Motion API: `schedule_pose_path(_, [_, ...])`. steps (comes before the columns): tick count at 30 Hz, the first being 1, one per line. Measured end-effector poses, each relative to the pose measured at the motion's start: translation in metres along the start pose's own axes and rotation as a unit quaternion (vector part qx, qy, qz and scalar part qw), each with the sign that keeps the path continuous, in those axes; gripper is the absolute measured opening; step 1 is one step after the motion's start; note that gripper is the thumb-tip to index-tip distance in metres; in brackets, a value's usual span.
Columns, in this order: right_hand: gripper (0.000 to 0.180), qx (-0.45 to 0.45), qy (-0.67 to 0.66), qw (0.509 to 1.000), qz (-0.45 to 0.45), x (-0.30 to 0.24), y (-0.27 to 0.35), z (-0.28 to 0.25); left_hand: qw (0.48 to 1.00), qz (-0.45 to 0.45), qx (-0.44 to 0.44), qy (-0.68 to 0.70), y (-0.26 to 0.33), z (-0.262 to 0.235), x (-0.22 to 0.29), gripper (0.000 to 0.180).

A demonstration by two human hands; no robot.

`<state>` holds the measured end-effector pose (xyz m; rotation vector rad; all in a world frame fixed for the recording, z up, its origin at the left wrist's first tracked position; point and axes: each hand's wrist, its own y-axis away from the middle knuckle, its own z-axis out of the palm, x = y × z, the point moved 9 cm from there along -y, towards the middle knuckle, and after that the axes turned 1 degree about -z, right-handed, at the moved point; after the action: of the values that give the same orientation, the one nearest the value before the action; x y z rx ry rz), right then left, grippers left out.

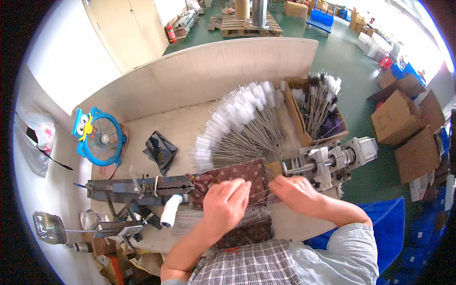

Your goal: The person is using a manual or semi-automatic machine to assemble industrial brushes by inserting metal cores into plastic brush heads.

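My left hand is closed, fingers pressed together, above a brown dotted cloth. What it grips, if anything, is too small to make out. My right hand is closed in a pinch beside the shaft end of a metal machine; whatever its fingertips hold is hidden. Thin metal wires lie in a bundle on the cloth, below and between the hands. Beyond the machine, many wire-handled brushes with white bristles are fanned out on the table.
A cardboard box of black and white brushes stands at the back right. Left of my hands sit a long metal fixture, a white pipe elbow and a blue toy-shaped fan. A board walls the table's far side.
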<state>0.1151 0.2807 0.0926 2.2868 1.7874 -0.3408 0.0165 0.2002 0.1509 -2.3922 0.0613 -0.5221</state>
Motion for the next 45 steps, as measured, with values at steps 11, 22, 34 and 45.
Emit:
schedule_pose_path(11, [0.008, 0.271, 0.039, 0.958, 0.083, 0.048, -0.005, -0.107, 0.392, -0.391, -0.122, 0.824, 0.035, 0.130, -0.006, 0.042])
schedule_pose_path(22, [0.021, 0.036, -0.130, 0.991, 0.023, 0.061, -0.013, -0.048, 0.686, -0.406, -0.068, 0.600, 0.027, 0.123, -0.050, 0.031])
schedule_pose_path(34, [0.015, 0.174, -0.007, 0.964, -0.202, -0.028, -0.041, -0.047, 0.702, -0.479, 0.038, 0.526, 0.058, 0.055, -0.049, 0.025])
schedule_pose_path(45, [0.006, 0.239, -0.130, 0.945, -0.183, -0.093, -0.135, 0.004, 0.587, -0.617, 0.228, 0.472, 0.206, -0.022, -0.119, 0.032])
